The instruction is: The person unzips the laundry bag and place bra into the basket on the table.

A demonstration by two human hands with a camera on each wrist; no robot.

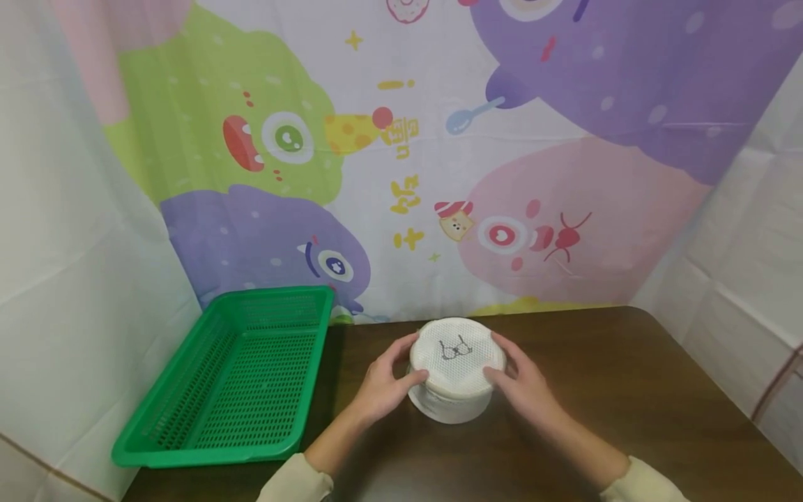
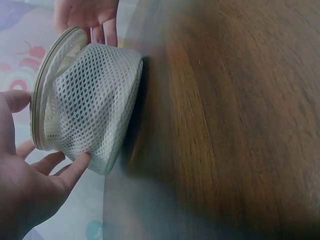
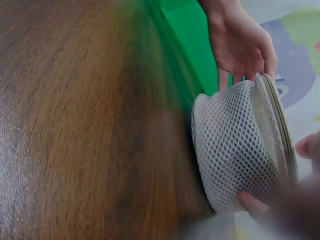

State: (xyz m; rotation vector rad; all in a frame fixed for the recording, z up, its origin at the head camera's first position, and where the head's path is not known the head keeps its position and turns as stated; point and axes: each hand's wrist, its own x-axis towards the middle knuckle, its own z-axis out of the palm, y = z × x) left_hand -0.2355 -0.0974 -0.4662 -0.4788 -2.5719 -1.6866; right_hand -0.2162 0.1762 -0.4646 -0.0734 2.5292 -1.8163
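A round white mesh bra wash bag point(image 1: 456, 357) stands on the brown table, a black bra drawing printed on its top. A zipper point(image 2: 41, 95) runs round its upper edge, and the mesh side wall sags in folds. My left hand point(image 1: 384, 380) holds the left side, thumb over the top rim and fingers against the mesh. From the right, my right hand point(image 1: 523, 383) grips it the same way, its thumb on the rim. In the right wrist view, a fingertip point(image 3: 251, 202) presses the side mesh.
A green plastic basket point(image 1: 301, 390) with slotted walls and floor sits on the table left of the bag. Behind the table point(image 1: 590, 390) hangs a cloth printed with cartoon monsters point(image 1: 282, 125). White cloth covers both sides.
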